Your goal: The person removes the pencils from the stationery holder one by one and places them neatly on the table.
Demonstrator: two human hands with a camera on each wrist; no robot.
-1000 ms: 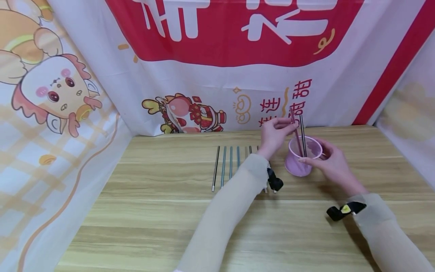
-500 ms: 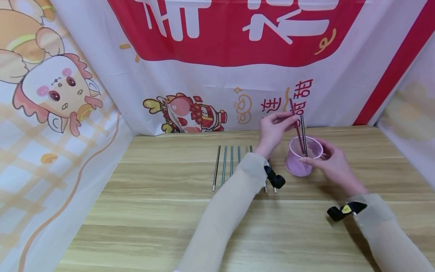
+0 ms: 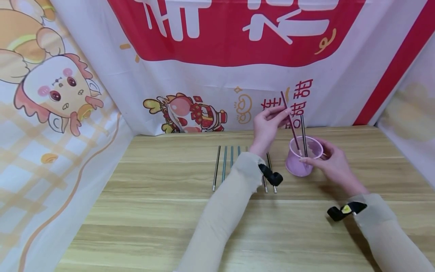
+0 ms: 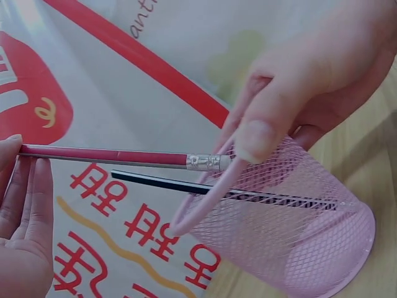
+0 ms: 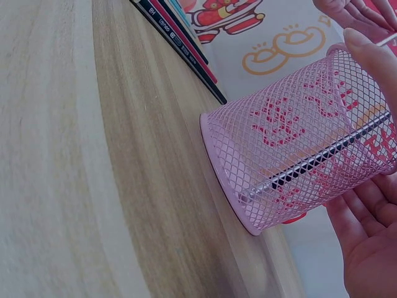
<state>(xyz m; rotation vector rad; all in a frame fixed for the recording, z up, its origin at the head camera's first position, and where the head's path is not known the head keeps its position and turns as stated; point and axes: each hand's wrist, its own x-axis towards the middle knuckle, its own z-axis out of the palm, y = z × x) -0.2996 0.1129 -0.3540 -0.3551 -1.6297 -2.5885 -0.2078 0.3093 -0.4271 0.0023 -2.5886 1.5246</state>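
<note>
My left hand (image 3: 266,128) pinches a red pencil (image 4: 105,154) near its upper end. The pencil leans to the left, its metal band and eraser pointing down at the mouth of a pink mesh pencil holder (image 3: 295,169). My right hand (image 3: 332,165) grips the holder at its right side, thumb over the near rim and the other fingers behind. Inside the holder stands a black pencil (image 3: 303,133), eraser end at the bottom, as the mesh shows in the right wrist view.
Left of the holder, several pencils, among them a black one (image 3: 216,168) and a blue one (image 3: 224,162), lie in a row on the wooden table (image 3: 153,211). My left forearm covers part of the row. A printed cloth (image 3: 190,79) hangs behind.
My left hand has moved up and left with the red pencil, which now tilts further left and sits higher. The right hand and the holder have stayed put.
</note>
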